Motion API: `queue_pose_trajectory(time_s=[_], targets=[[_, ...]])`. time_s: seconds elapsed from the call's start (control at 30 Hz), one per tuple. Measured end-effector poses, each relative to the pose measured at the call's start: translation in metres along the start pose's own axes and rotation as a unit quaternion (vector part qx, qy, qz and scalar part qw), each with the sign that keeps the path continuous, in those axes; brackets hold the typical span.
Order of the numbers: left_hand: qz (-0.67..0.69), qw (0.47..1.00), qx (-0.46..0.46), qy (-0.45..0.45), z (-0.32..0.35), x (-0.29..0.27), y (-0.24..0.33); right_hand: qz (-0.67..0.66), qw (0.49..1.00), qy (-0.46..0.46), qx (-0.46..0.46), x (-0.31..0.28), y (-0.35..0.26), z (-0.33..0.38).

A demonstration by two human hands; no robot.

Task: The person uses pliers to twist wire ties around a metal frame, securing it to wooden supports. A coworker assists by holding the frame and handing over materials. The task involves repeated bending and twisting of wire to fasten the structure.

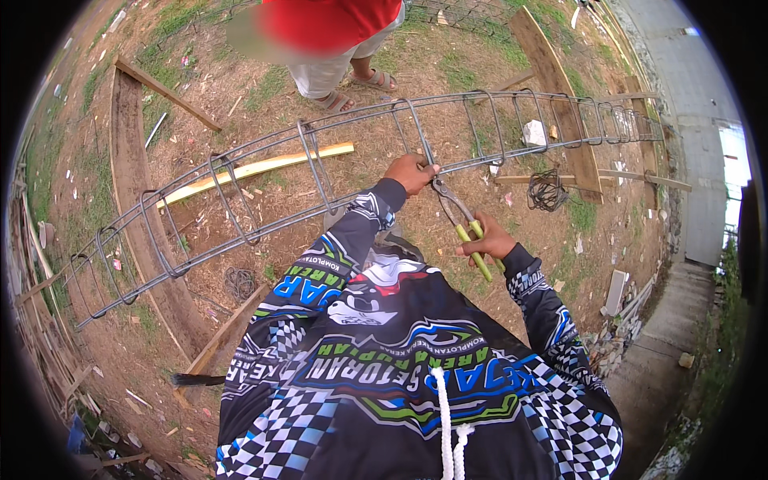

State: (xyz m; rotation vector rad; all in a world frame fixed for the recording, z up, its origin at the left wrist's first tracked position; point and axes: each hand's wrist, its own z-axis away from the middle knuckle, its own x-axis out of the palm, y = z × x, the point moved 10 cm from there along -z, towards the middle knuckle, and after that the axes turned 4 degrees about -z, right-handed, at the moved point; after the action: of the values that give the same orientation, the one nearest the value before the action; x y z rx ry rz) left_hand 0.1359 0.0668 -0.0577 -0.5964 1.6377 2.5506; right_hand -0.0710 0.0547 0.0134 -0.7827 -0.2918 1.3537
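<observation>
A long rebar cage (322, 188) of thin steel bars and square stirrups stretches across in front of me. My left hand (411, 174) is closed around the near bars where a stirrup meets them. In my right hand (490, 240) are pincers (462, 218) with yellow-green handles, gripped by the handles. Their jaws touch the cage right beside my left fingers. Whatever tie wire may be between the jaws is too small to make out.
Wooden planks (132, 152) on the left and a board (558, 104) on the right support the cage. Coils of dark wire (546, 190) lie on the ground. Across the cage stands a person in a red shirt (332, 24). A concrete strip (696, 144) runs along the right.
</observation>
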Motion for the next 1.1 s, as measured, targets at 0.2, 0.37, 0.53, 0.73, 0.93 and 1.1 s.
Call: queue_pose_trajectory(time_s=[0.2, 0.37, 0.53, 0.73, 0.93, 1.1], targets=[[0.204, 0.968, -0.042, -0.139, -0.011, 0.021, -0.009, 0.441, 0.857, 0.240, -0.115, -0.004, -0.041, 0.039], [0.290, 0.949, -0.017, -0.120, -0.017, 0.018, -0.010, 0.427, 0.851, 0.264, -0.153, -0.002, -0.017, 0.032], [0.360, 0.927, 0.024, -0.103, -0.027, 0.026, -0.022, 0.437, 0.829, 0.239, -0.255, -0.020, 0.013, -0.018], [0.302, 0.950, 0.007, -0.085, -0.021, 0.014, -0.015, 0.450, 0.834, 0.262, -0.182, -0.006, -0.017, 0.021], [0.297, 0.954, 0.002, -0.041, -0.016, 0.006, -0.016, 0.161, 0.968, 0.166, -0.098, 0.011, 0.009, 0.006], [0.319, 0.947, -0.010, -0.041, -0.018, 0.008, -0.016, -0.224, 0.966, 0.086, -0.101, 0.063, 0.062, -0.032]])
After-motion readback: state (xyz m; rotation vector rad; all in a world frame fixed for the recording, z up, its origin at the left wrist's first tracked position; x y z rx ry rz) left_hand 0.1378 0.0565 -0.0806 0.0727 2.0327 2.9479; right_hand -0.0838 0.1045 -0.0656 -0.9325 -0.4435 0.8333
